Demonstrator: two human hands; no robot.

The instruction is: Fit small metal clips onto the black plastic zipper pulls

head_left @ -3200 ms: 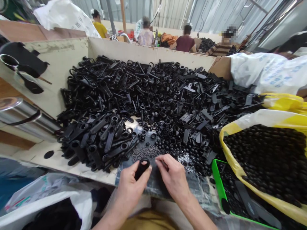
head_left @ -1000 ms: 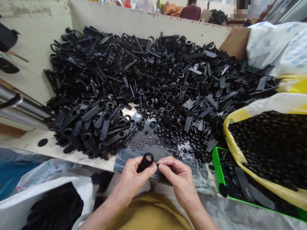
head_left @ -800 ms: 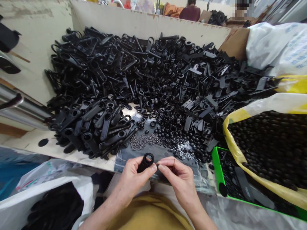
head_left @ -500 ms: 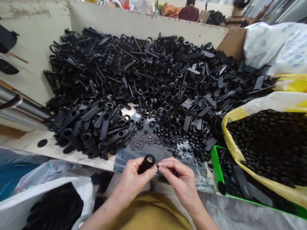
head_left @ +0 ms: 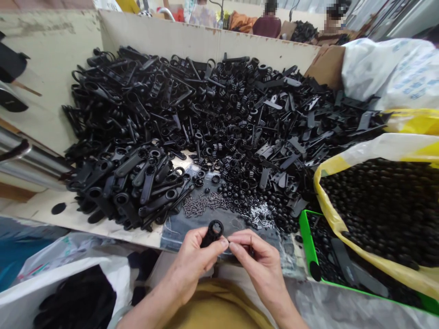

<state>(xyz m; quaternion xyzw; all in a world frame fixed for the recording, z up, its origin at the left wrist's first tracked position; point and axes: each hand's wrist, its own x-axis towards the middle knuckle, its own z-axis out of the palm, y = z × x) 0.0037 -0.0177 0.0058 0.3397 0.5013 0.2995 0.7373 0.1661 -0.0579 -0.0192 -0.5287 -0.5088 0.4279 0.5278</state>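
Note:
My left hand (head_left: 195,253) is closed around a black plastic handle with a ring-shaped end (head_left: 216,227); the ring points up and away from me, and the rest is hidden in my palm. Close beside it, the thumb and forefinger of my right hand (head_left: 255,251) are pinched together near my left thumb tip. Whatever sits in that pinch is too small to make out. Something dark shows among the curled right fingers. Just beyond my hands lie a heap of small springs (head_left: 202,204), a scatter of silvery pins (head_left: 261,215) and black balls (head_left: 274,194).
Black ring-ended handles (head_left: 126,178) are heaped at the left, and flat black levers (head_left: 291,146) at the right. A yellow-edged bag of black balls (head_left: 384,205) stands beside a green tray (head_left: 307,233). A white bag (head_left: 120,278) is at lower left. People sit beyond the back panel (head_left: 192,34).
The view has shifted slightly, so the scene sits a little lower. My hands stay close together, the left still holding the handle and the right still pinching.

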